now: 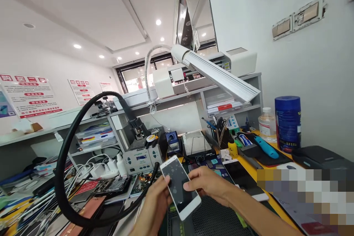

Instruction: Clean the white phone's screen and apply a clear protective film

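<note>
A white-framed smartphone (pixel 178 180) with a dark, spotted screen is held tilted above the bench, its screen facing up. Along its left edge my left hand (pixel 159 195) grips it, the thumb on the rim. From the right side my right hand (pixel 206 182) also holds it, with the thumb lying on the screen. Below the phone is a black perforated mat (pixel 218 214). Just right of my right hand lies a second white phone (pixel 243 177) with a black screen.
A thick black hose (pixel 59 169) loops on the left, near a grey bench station (pixel 141 160). A white lamp (pixel 221 73) hangs over the bench. Cables and circuit boards crowd the left; a blue canister (pixel 287 123), a clear bottle (pixel 267 121) and a tool holder (pixel 219 132) stand right.
</note>
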{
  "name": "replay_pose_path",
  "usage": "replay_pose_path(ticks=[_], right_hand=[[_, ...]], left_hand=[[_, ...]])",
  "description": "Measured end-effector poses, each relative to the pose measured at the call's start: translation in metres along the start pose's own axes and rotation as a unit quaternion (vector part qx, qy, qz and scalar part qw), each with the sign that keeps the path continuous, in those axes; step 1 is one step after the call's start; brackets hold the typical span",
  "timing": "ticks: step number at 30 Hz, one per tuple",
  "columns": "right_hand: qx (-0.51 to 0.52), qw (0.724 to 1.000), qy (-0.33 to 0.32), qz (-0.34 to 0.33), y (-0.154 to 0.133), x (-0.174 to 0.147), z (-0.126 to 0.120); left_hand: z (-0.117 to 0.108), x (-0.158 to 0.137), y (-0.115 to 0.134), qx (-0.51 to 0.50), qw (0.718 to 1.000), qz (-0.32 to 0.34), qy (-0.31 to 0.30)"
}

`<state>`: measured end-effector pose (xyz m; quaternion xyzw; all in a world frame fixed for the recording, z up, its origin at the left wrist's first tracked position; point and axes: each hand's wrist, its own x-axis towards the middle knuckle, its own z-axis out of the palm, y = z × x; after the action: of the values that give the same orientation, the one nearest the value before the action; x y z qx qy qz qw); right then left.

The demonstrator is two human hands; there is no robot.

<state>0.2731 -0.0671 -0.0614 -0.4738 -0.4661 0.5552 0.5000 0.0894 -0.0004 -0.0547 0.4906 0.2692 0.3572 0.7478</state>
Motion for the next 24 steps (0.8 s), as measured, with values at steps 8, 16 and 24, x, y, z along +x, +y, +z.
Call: replay_pose_path(ticks=[8,16,24], right_hand=[[-0.021,0.993,0.099,-0.054,-0.005,0.008,-0.011],[-0.14,0.864,0.429,-0.223,-0.03,-0.007,-0.09],[-0.346,0.831,0.402,-0.167,-0.026,-0.007,-0.09]], left_hand=[[0.018,0.016,0.003,-0.105,0.991,-0.075,0.033],[-0.01,0.021,0.014,-0.088,0.988,-0.113,0.055],[-0.021,0.021,0.028,-0.109,0.984,-0.123,0.069]])
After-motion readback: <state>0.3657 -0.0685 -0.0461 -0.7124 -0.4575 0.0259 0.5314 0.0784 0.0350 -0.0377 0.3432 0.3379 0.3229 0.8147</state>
